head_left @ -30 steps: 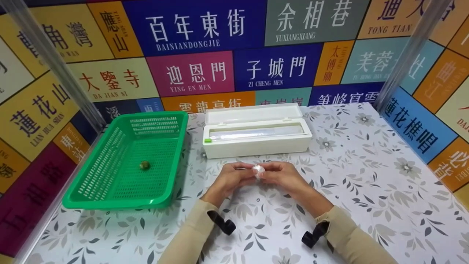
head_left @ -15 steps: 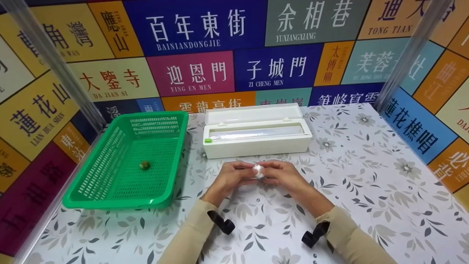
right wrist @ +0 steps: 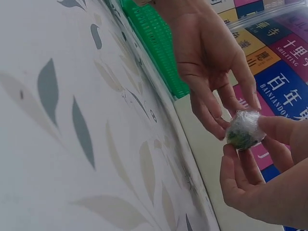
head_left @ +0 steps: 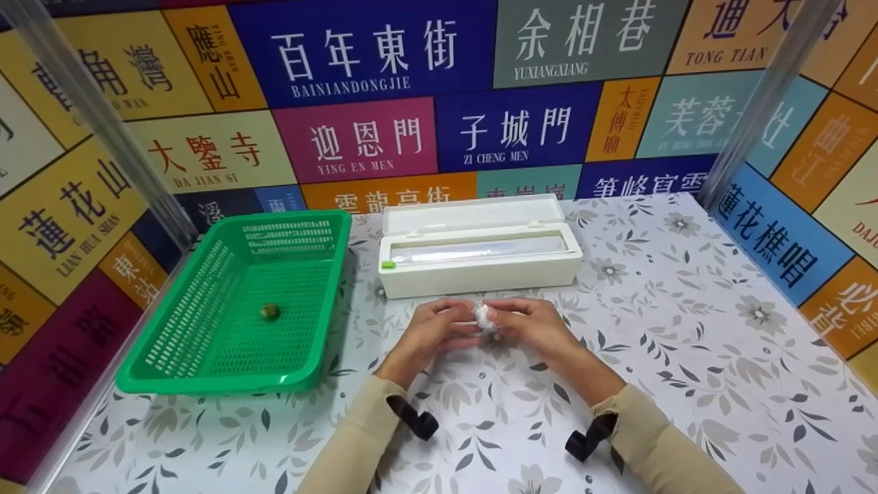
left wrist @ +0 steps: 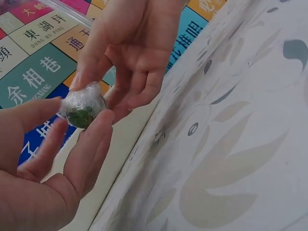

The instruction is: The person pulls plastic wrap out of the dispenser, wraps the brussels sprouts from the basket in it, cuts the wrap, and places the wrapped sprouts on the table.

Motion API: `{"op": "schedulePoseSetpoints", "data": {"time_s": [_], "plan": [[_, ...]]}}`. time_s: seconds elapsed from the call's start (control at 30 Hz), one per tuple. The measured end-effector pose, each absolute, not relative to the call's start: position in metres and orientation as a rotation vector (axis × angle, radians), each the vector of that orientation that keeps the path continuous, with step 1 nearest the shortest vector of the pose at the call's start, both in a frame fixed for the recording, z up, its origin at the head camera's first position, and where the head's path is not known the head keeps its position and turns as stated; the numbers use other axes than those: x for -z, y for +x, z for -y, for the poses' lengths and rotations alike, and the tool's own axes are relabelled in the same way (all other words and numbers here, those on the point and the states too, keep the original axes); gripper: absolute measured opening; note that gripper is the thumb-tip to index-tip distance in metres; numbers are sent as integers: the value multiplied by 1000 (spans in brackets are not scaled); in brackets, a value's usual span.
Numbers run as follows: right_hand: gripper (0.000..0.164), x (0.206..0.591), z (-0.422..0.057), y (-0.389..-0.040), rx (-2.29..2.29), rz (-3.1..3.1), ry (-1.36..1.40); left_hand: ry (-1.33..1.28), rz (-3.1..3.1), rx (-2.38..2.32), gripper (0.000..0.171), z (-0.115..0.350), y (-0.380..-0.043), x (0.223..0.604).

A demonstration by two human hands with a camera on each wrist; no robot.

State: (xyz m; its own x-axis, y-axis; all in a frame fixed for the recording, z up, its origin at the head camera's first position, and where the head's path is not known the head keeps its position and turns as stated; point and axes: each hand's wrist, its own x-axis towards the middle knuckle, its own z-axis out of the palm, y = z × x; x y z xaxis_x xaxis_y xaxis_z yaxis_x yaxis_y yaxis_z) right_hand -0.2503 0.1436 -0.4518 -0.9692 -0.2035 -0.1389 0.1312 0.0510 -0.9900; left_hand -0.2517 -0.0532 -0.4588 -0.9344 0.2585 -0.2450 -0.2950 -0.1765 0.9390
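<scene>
Left hand (head_left: pixel 435 332) facing right hand (head_left: pixel 534 326), both with fingers (left wrist: pixel 90 150) bent.

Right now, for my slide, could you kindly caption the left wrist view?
Left hand and right hand hold a film-wrapped green ball over a floral tablecloth, with Chinese signs behind.

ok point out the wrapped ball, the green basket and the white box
Wrapped ball (left wrist: pixel 84 107), left wrist view: middle of its visible side.
Green basket (head_left: pixel 212 385), head view: near rim.
White box (head_left: pixel 480 276), head view: front wall.
</scene>
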Motion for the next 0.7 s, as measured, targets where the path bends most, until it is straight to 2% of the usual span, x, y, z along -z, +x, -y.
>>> {"op": "schedulePoseSetpoints", "data": {"time_s": [0.17, 0.43, 0.53, 0.7], "plan": [[38, 451, -147, -251, 1917, -2201, -217, -81, -1648, -2060, 52, 54, -252, 459], [49, 448, -151, -251, 1977, -2070, -431, -33, -1599, -2097, 35, 54, -253, 458], [49, 446, -151, -251, 1983, -2051, -380, -38, -1587, -2155, 37, 54, -254, 458], [44, 443, -152, -252, 1952, -1948, -108, -55, -1580, -2247, 43, 53, -254, 459]]}}
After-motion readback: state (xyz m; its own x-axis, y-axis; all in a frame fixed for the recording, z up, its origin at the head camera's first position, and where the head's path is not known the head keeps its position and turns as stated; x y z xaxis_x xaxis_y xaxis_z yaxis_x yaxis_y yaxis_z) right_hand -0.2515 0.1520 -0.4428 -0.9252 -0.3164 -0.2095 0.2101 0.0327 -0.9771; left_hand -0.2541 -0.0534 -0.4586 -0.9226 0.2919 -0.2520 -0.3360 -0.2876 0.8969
